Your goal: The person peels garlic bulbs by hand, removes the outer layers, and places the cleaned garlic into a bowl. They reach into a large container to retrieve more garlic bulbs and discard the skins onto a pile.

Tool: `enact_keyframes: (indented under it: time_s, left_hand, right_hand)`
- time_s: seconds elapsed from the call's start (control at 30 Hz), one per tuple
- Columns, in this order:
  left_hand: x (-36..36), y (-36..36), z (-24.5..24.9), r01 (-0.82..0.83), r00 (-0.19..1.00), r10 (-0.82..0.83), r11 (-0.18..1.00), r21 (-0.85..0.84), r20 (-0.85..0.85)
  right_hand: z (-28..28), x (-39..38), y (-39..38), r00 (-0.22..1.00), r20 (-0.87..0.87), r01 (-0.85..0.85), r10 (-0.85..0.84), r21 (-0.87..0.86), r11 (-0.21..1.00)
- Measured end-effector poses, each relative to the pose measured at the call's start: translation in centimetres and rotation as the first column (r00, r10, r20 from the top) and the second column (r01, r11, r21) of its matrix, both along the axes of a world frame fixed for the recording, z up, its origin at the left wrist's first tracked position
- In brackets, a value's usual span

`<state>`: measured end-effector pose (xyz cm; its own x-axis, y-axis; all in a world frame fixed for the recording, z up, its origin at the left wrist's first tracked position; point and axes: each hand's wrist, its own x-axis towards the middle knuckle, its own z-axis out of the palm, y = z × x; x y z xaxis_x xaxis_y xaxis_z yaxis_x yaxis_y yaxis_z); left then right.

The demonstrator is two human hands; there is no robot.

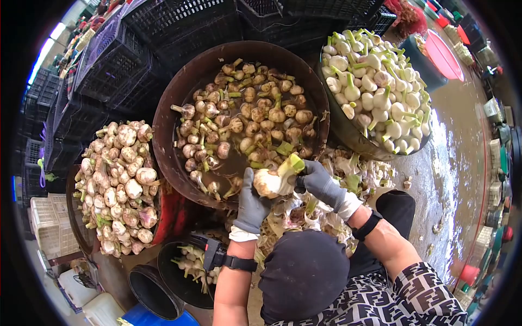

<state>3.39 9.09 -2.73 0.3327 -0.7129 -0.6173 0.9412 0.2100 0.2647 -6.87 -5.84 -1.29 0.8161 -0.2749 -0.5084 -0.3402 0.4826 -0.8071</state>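
A large garlic bulb (267, 183) with a thick green cut stem is between my gloved hands, over the near rim of a wide brown tub (161, 117). My left hand (253, 206), in a grey glove, is closed round the bulb's left side, thumb up. My right hand (325, 186), also gloved, is closed at the stem on the other side; a small dark thing shows by its fingers, and I cannot tell what it is. Soiled garlic bulbs (255, 111) lie in murky water inside the tub. Below my hands is a heap of peeled garlic skins (302, 214).
Cleaned white garlic (375, 92) is piled in a tub at the right. Another garlic heap (117, 187) fills a container at the left. Black crates (117, 68) stand behind. A black bucket (155, 293) lies at the lower left. Wet floor (454, 146) stretches along the right.
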Motion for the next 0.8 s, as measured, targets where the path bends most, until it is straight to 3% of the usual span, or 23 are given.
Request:
enact_keyframes:
  time_s: [0.07, 0.17, 0.2, 0.23, 0.3, 0.37, 0.4, 0.43, 0.47, 0.5, 0.53, 0.57, 0.6, 0.63, 0.7, 0.73, 0.77, 0.8]
  left_hand:
    - [0.2, 0.1, 0.6, 0.012, 1.000, -0.012, 1.000, -0.018, 0.014]
    - [-0.4, -0.5, 0.6, 0.021, 0.993, -0.017, 0.999, -0.038, 0.117]
    - [-0.9, -0.3, -1.9, 0.048, 0.875, -0.127, 0.983, 0.177, 0.468]
    - [-1.3, -0.6, -2.4, -0.009, 0.631, -0.289, 0.925, 0.379, 0.720]
    - [-1.6, -1.0, -2.1, -0.088, 0.700, -0.208, 0.924, 0.372, 0.683]
    - [-1.2, -0.9, 0.1, 0.016, 0.874, -0.163, 0.951, 0.309, 0.459]
    - [-0.9, -0.6, 0.5, 0.082, 0.878, -0.204, 0.955, 0.286, 0.432]
    - [-0.5, -0.4, 0.6, 0.081, 0.878, -0.205, 0.954, 0.287, 0.432]
    - [0.0, -0.4, 0.5, 0.135, 0.895, -0.245, 0.945, 0.296, 0.373]
    - [0.5, -0.4, 0.3, 0.190, 0.906, -0.286, 0.934, 0.303, 0.313]
    - [1.1, -1.5, -1.0, -0.042, 0.620, -0.255, 0.934, 0.356, 0.742]
    - [1.4, -0.6, -1.7, -0.136, 0.328, -0.430, 0.859, 0.493, 0.841]
    - [1.4, -0.9, -0.9, -0.222, 0.273, -0.414, 0.851, 0.476, 0.868]
    - [1.6, -1.3, -0.1, -0.305, 0.212, -0.400, 0.840, 0.449, 0.892]
    - [0.8, -2.0, 2.7, -0.354, -0.131, -0.578, 0.786, 0.507, 0.805]
    - [0.9, -2.3, 1.5, -0.371, -0.224, -0.640, 0.754, 0.543, 0.735]
    - [1.1, -2.3, 1.2, -0.374, -0.225, -0.638, 0.755, 0.539, 0.737]
    - [1.2, -2.3, 1.3, -0.306, -0.089, -0.631, 0.754, 0.582, 0.771]
  right_hand:
    - [-0.8, -0.2, 0.3, 0.998, 0.024, -0.043, 0.058, -0.408, 0.912]
    - [-0.9, -0.4, -0.1, 0.996, 0.047, -0.034, 0.074, -0.567, 0.823]
    - [-0.8, -0.4, 0.1, 0.996, 0.047, -0.034, 0.074, -0.567, 0.823]
    - [-0.7, -0.4, 0.4, 0.997, 0.069, 0.010, 0.026, -0.471, 0.882]
    - [-1.0, -0.6, 0.6, 0.996, 0.087, 0.055, -0.024, -0.370, 0.927]
    - [-2.3, -1.4, 0.0, 0.990, 0.093, 0.105, -0.107, 0.018, 0.994]
    - [-1.8, -2.1, -1.0, 0.991, -0.001, -0.130, 0.132, -0.203, 0.971]
    - [-1.6, -2.3, -1.0, 0.991, -0.001, -0.130, 0.132, -0.202, 0.971]
    - [-1.2, -2.3, -1.1, 0.960, 0.171, -0.087, 0.223, -0.575, 0.813]
    - [-1.0, -2.3, -1.2, 0.887, 0.284, 0.049, 0.365, -0.842, 0.537]
    - [-1.0, -2.1, -1.0, 0.859, 0.363, 0.163, 0.362, -0.863, 0.479]
    - [-1.1, -2.3, -0.5, 0.861, 0.359, 0.157, 0.361, -0.862, 0.483]
    - [-0.7, -2.3, -0.1, 0.948, 0.310, 0.094, 0.072, -0.487, 0.868]
    - [-0.4, -2.0, 0.1, 0.984, 0.101, 0.146, -0.149, 0.036, 0.989]
    - [0.0, -2.3, 0.4, 0.985, 0.071, 0.160, -0.156, -0.057, 0.985]
    - [0.0, -2.3, 0.2, 0.996, 0.036, 0.091, -0.087, -0.112, 0.990]
    - [0.0, -2.2, -0.1, 1.000, -0.001, 0.018, -0.019, -0.165, 0.986]
    - [0.0, -2.3, -0.5, 1.000, -0.001, 0.018, -0.018, -0.167, 0.986]
